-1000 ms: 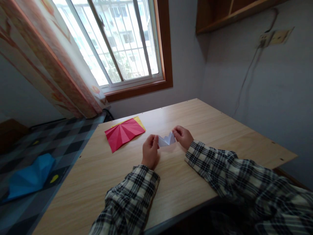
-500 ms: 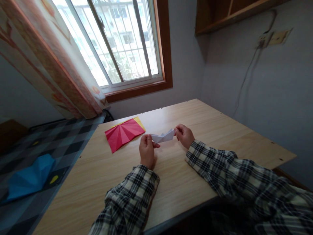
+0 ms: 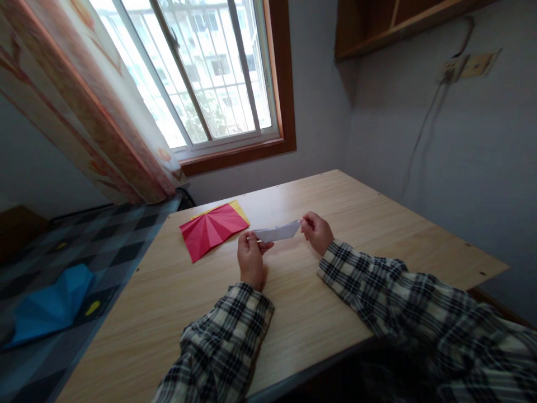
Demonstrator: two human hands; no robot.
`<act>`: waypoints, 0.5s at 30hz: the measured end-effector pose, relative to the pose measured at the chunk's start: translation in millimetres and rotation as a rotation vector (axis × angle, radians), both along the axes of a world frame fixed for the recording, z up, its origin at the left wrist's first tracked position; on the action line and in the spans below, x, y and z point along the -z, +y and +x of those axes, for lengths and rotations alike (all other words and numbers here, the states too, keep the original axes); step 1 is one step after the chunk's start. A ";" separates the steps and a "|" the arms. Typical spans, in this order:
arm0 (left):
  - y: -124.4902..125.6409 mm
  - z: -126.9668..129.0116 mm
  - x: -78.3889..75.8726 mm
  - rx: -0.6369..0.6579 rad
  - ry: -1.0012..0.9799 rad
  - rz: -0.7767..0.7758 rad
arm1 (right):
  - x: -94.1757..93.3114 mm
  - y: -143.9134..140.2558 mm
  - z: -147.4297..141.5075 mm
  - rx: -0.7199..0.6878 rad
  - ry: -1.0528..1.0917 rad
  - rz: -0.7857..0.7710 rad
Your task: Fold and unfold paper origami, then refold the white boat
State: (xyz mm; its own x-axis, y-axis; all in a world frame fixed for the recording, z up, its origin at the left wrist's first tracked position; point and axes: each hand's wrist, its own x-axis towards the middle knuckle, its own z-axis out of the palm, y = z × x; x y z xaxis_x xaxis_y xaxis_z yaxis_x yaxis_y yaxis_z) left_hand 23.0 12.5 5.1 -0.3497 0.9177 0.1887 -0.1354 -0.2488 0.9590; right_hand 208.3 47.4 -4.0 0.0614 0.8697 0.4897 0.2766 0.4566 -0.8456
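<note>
While both hands are pinching its ends, the white folded paper (image 3: 277,232) is hanging stretched between them.
Left hand (image 3: 250,258) and right hand (image 3: 316,232) are gripping it above the worktop (image 3: 377,224), just right of the red paper (image 3: 212,229); it is now pulled longer and flatter than before, a pale creased strip.

Daylight pours in through the barred, brown-framed window (image 3: 210,73) up and to the left of the left hand (image 3: 250,260), overexposed to near white. It falls softly across the pale wooden tabletop (image 3: 335,302), leaving a faint sheen beyond the hands and dull shadows just beneath them. The grey wall (image 3: 461,157) beyond the right hand (image 3: 318,232) is dim. Straight lines bow toward the edges, and the corners look slightly soft.
</note>
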 end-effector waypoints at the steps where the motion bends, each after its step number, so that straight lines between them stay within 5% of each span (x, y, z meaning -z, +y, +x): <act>1: 0.3 0.4 0.3 0.001 -0.015 -0.005 | 0.1 0.0 0.1 0.006 -0.006 0.001; 8: 0.7 1.6 0.3 0.011 -0.092 -0.038 | -1.2 -0.8 -0.5 0.009 0.017 -0.028; 15: -3.4 0.2 -2.3 0.028 0.082 0.039 | 0.9 -1.8 -6.3 -0.228 0.310 -0.161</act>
